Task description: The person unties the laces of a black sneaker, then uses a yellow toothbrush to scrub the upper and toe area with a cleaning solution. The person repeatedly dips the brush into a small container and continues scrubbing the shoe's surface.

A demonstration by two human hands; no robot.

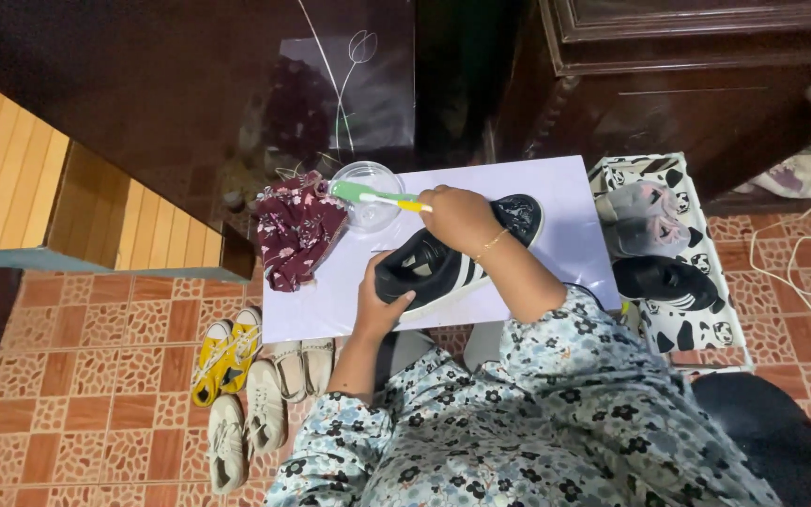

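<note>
A black sneaker [443, 265] with white side stripes lies on a small white table [556, 188]. My left hand [379, 305] grips its heel end and holds it down. My right hand [458, 217], a thin bracelet on its wrist, rests over the shoe's middle and holds a green and yellow toothbrush [375, 196]. The brush head points left, over a clear plastic bowl [368, 188] at the table's back edge. A crumpled maroon floral cloth [295, 232] lies at the table's left corner, beside the bowl.
A black-and-white patterned rack [682, 329] to the right holds grey slippers [638, 218] and a black shoe [664, 282]. Yellow sneakers [225, 355], beige sandals [300, 368] and cream shoes [241, 427] lie on the tiled floor at left. Dark wooden furniture [687, 84] stands behind; a black stool [767, 432] is at right.
</note>
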